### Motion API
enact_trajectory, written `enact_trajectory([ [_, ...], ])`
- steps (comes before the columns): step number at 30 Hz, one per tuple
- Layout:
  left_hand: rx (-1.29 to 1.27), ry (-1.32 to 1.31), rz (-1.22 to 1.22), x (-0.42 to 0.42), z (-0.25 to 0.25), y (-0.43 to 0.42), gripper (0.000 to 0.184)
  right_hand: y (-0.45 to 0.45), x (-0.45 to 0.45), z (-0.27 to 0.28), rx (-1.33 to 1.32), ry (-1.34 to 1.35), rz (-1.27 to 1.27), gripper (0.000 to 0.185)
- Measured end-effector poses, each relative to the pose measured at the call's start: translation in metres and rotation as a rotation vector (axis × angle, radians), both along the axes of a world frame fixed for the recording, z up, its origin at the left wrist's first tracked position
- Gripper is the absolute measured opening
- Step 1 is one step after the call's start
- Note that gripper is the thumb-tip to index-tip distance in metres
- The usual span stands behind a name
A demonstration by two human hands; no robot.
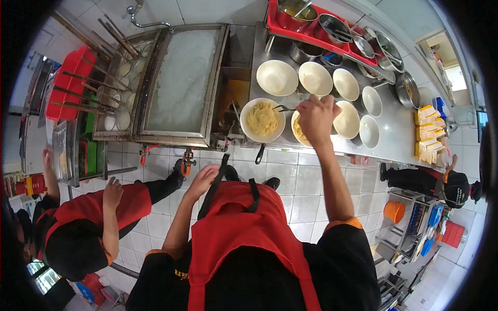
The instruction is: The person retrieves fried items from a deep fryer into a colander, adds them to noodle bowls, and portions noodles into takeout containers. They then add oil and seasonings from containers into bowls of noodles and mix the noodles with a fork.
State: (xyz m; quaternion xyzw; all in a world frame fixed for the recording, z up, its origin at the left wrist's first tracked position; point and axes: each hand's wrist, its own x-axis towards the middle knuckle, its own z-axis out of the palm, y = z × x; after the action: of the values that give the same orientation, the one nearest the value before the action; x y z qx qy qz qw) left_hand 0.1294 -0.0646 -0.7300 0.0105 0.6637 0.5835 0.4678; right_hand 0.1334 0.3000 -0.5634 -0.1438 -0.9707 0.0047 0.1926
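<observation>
My right hand [316,118] is closed around a metal fork [282,108], whose tines point left toward a white bowl of noodles [263,121]. Under this hand, partly covered, sits a second bowl with noodles [298,129]. Several white bowls stand in rows behind and to the right, among them one at the back left [277,78] and one beside my wrist [346,119]. My left hand [206,178] hangs over the floor in front of the red apron, away from the counter, its fingers slightly blurred and touching no bowl.
Left of the bowls is a large vat of cloudy water [181,80], beside a cooker with long-handled strainers [122,96]. A red tray [332,39] holds metal pots. One co-worker [93,228] stands at the left, another [441,186] at the far right. A black handle [260,154] juts from the counter.
</observation>
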Motion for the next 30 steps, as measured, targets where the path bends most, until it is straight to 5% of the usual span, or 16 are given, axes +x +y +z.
enact_trajectory([
  [1,0.008,0.007,-0.048,-0.008,0.018,0.021,0.033,-0.002,-0.003,-0.013,0.086,-0.009,0.023,0.004],
  [5,0.172,0.142,0.066,-0.015,0.014,0.088,0.038,0.021,-0.003,-0.086,-0.268,-0.202,0.042,0.007],
  [7,0.133,0.211,0.157,-0.015,0.012,0.11,0.04,0.059,0.004,-0.101,-1.021,-0.13,0.073,0.01],
  [8,0.098,0.221,0.159,-0.013,0.015,0.115,0.043,0.062,0.005,-0.094,-1.175,-0.064,0.115,0.014],
  [10,0.063,0.226,0.15,-0.01,0.017,0.122,0.046,0.055,0.01,-0.061,-0.746,-0.146,-0.048,0.012],
  [11,0.088,0.154,0.176,-0.006,0.017,0.127,0.046,0.042,0.012,-0.041,-0.745,-0.15,-0.055,0.012],
  [13,0.101,0.062,0.206,-0.002,0.015,0.136,0.047,0.009,0.007,-0.016,-0.088,-0.037,-0.096,0.012],
  [17,0.198,0.047,0.269,0.0,0.016,0.159,0.052,0.014,-0.002,-0.095,-0.229,-0.088,0.08,0.011],
  [19,0.204,0.02,0.313,-0.001,0.019,0.164,0.052,0.043,0.0,-0.116,-1.166,-0.14,0.068,0.009],
  [22,0.209,-0.065,0.286,0.002,0.006,0.16,0.05,0.067,0.007,-0.094,-0.969,-0.127,0.031,0.008],
  [24,0.238,-0.131,0.228,0.001,0.0,0.16,0.049,0.035,0.011,-0.027,-0.185,-0.12,-0.103,0.007],
  [26,0.243,-0.114,0.283,0.0,0.005,0.163,0.053,0.019,0.009,-0.019,-0.134,0.0,-0.091,0.005],
  [30,0.23,-0.071,0.428,-0.006,0.021,0.168,0.057,0.018,0.0,-0.094,-0.199,-0.133,-0.095,0.008],
])
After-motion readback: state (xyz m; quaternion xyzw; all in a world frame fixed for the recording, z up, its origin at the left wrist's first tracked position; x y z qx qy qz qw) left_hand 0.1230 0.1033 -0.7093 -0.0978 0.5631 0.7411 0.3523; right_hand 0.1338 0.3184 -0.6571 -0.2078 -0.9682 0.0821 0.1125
